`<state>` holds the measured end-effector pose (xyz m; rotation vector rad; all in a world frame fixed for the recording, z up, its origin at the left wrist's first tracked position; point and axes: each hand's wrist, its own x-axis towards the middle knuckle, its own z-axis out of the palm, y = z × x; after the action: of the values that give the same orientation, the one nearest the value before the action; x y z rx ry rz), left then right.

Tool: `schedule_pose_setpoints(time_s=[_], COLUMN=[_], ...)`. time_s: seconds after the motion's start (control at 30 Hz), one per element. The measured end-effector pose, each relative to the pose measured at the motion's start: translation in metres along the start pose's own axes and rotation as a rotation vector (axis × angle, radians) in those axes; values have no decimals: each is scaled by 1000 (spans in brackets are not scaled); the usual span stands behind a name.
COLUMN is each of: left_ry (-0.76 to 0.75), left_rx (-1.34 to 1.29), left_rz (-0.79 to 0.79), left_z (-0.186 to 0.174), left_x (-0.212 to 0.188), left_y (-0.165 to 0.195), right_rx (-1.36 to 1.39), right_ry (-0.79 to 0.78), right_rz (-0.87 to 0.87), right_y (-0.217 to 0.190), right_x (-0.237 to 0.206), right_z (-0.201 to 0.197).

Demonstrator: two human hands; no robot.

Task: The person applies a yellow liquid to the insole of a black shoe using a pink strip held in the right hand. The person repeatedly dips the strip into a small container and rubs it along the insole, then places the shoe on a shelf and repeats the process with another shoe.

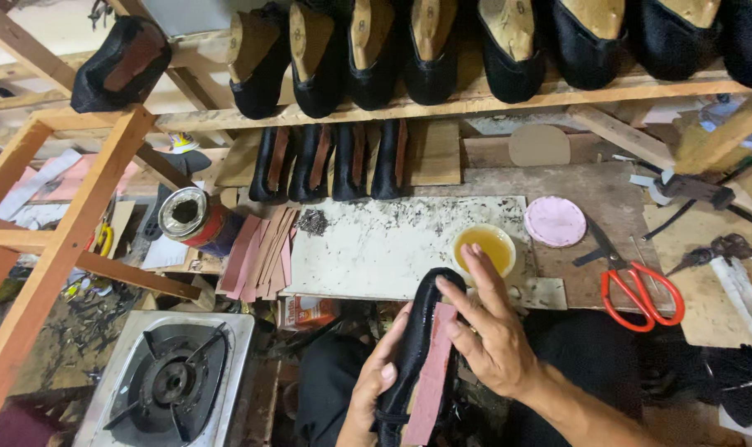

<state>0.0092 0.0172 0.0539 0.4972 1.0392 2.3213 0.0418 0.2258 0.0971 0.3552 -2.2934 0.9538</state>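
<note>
left hand (374, 389) cups the glossy black shoe (417, 348) from below; right hand (485, 331), fingers spread flat, presses a stiff pink strip (434, 372) along its sole.

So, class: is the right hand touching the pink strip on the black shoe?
Touching. The head view shows the right hand's fingers pressing the pink strip against the black shoe.

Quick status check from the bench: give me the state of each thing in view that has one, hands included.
Left hand: gripping the black shoe from the side.
Right hand: fingers spread, pressing the pink insole strip onto the shoe.
Glue cup: uncovered, holding yellow liquid.
Pink lid: off, lying flat.
Red scissors: closed, lying on the bench.
Tin can: open, tipped on its side.
Gas stove: no flame visible.
</note>
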Motion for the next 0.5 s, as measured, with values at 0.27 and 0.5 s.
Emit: schedule_pose_setpoints(time_s=[0.27, 0.5], left_ry=[15, -14], left_rx=[138, 255], left_rz=[22, 52], left_z=[-13, -14], left_x=[-9, -9], left_y=[-3, 2], right_rx=[-287, -261], right_ry=[49, 58], right_rz=[-137, -163], right_y=[-4, -9], right_x=[5, 4], right_z=[5, -2])
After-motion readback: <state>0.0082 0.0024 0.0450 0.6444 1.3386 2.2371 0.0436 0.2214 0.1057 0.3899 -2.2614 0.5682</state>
